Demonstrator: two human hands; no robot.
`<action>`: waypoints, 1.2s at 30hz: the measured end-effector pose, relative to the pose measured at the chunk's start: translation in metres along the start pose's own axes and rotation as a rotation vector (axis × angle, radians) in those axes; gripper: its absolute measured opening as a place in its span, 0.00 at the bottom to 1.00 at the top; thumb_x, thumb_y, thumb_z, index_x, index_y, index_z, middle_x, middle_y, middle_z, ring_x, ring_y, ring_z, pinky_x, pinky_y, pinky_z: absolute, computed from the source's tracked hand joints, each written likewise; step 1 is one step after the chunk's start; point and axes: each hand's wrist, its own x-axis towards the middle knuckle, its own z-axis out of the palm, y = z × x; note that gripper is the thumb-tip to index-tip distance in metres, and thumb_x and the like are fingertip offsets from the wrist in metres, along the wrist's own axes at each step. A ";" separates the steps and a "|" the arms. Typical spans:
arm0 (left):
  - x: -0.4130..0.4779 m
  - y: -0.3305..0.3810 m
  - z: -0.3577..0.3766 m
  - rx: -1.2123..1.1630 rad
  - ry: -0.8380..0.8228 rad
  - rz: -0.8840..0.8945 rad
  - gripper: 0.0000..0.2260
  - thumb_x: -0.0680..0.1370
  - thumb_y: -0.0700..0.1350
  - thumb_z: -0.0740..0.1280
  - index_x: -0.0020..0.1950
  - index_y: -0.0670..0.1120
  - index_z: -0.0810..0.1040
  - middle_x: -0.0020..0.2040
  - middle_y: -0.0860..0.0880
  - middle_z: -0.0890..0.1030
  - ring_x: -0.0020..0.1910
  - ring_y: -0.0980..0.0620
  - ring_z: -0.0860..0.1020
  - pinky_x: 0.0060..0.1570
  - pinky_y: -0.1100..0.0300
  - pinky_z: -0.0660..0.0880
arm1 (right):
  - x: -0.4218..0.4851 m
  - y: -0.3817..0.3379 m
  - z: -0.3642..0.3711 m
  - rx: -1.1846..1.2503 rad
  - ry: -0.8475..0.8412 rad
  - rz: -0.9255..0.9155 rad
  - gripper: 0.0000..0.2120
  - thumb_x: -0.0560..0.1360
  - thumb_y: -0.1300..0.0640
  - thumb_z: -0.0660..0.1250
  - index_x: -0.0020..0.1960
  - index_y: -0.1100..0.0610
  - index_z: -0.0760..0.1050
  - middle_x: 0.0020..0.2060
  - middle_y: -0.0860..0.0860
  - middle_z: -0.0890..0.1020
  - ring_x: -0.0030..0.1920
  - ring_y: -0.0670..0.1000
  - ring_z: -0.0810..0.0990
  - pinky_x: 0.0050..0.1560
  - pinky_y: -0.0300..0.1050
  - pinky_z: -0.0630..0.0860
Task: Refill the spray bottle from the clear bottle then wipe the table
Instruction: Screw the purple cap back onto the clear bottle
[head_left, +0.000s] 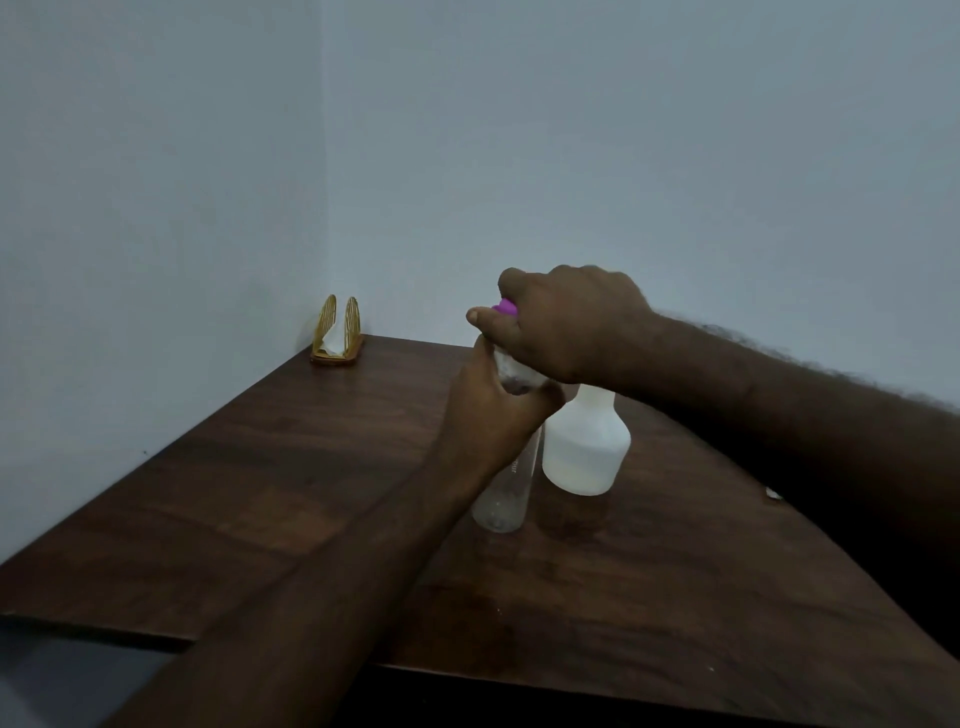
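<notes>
On the dark wood table (270, 493), set in a wall corner, a gold napkin holder (336, 332) with white paper in it stands at the far corner, well apart from the work. Mid-table, a white translucent spray bottle (586, 447) stands upright with its neck open, no spray head seen on it; a pale liquid fills its lower part. Just beside it, to its left, stands the clear bottle (501, 499), upright on the table, nearly colourless, with small drops or bubbles near its base. Left hand (493, 410) wraps round the upper body of the clear bottle, fingers curled tight. Right hand (566, 322) closes over its top from above, fingers and thumb curled round a purple cap (505, 307), only a sliver of which shows. Right forearm crosses above the spray bottle's neck and hides its mouth. Small white scrap (772, 493) lies on the table at the right, against the arm. Faint vertical lettering runs down the clear bottle below the left hand; too blurred to read.
</notes>
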 end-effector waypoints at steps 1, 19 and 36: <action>-0.002 -0.001 -0.002 -0.012 -0.022 -0.015 0.27 0.69 0.44 0.75 0.65 0.47 0.69 0.51 0.53 0.80 0.50 0.62 0.80 0.44 0.70 0.76 | -0.002 0.000 0.003 0.037 0.027 0.016 0.21 0.79 0.34 0.52 0.51 0.52 0.68 0.34 0.48 0.69 0.42 0.54 0.71 0.43 0.47 0.63; -0.033 -0.050 -0.071 0.118 -0.408 -0.472 0.24 0.72 0.41 0.74 0.64 0.52 0.68 0.57 0.52 0.81 0.55 0.56 0.80 0.56 0.55 0.78 | -0.060 -0.018 0.103 0.951 -0.231 0.245 0.36 0.69 0.45 0.76 0.70 0.52 0.63 0.55 0.45 0.80 0.51 0.42 0.80 0.44 0.30 0.77; 0.039 -0.126 -0.123 0.624 0.070 -0.446 0.26 0.74 0.48 0.70 0.70 0.45 0.68 0.57 0.45 0.80 0.53 0.48 0.79 0.56 0.52 0.75 | 0.106 -0.076 0.211 0.922 -0.040 0.410 0.30 0.69 0.43 0.75 0.63 0.58 0.69 0.51 0.48 0.77 0.53 0.50 0.77 0.50 0.45 0.76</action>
